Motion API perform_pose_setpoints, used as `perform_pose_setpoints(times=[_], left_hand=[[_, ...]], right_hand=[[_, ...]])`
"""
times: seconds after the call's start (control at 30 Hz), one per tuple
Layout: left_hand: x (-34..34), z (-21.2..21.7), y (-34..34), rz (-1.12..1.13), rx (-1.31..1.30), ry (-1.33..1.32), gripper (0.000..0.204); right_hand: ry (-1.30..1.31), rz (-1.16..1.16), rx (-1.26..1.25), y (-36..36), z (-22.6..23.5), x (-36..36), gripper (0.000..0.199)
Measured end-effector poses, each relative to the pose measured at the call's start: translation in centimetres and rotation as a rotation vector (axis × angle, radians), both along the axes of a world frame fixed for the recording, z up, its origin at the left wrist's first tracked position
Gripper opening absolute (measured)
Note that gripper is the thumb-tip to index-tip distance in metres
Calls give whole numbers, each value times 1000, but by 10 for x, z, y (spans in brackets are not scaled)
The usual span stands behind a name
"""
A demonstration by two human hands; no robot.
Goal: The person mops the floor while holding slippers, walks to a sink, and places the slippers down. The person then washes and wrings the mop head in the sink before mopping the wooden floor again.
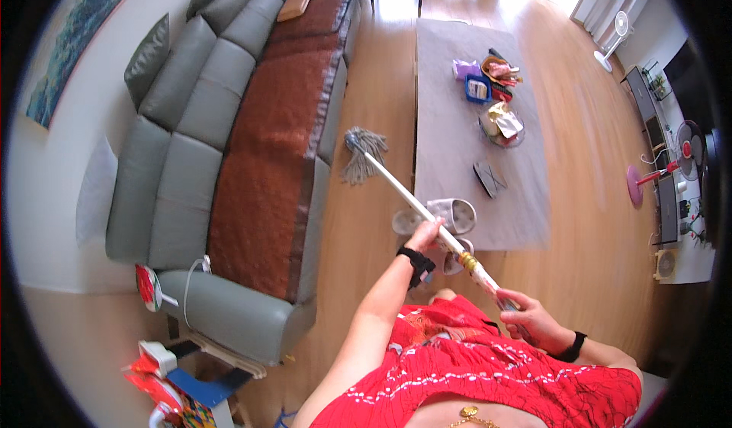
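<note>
Both my hands are closed around the long white handle of a mop [396,186]. My left hand [425,236] grips the shaft about halfway along, just below a pair of pale slippers [456,216] by the table's near end. Closer to my body, my right hand [528,320] wraps the handle's upper end, beyond a yellowish band on the shaft. The grey string mop head [364,153] lies spread on the wooden floor between the sofa and the low table, its strands fanned out. Dark straps circle both my wrists.
A grey-green sofa [200,96] with a brown seat cover runs along the left. The low grey table [450,146] holds a glass bowl [502,125], a blue basket [478,88] and a dark flat object [489,179]. Fans, including a pink one [634,185], stand at the right. Bags [156,386] sit lower left.
</note>
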State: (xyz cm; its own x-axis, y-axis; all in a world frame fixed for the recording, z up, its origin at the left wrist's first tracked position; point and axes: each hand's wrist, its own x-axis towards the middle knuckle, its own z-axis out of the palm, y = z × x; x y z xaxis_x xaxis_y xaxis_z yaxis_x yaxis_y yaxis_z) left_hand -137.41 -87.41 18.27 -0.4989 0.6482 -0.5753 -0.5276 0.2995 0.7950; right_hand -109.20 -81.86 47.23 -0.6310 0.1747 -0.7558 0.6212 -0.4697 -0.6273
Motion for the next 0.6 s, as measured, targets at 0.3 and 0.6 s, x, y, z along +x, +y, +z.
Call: perform_pose_setpoints(times=[0.3,0.6], left_hand=[[-168,14,48,-133,-67,70,59],[-347,-8,20,30,-27,44,65]], right_hand=[[47,-210,18,2,-21,-150,58],[232,-367,-24,16,-62,-394,63]])
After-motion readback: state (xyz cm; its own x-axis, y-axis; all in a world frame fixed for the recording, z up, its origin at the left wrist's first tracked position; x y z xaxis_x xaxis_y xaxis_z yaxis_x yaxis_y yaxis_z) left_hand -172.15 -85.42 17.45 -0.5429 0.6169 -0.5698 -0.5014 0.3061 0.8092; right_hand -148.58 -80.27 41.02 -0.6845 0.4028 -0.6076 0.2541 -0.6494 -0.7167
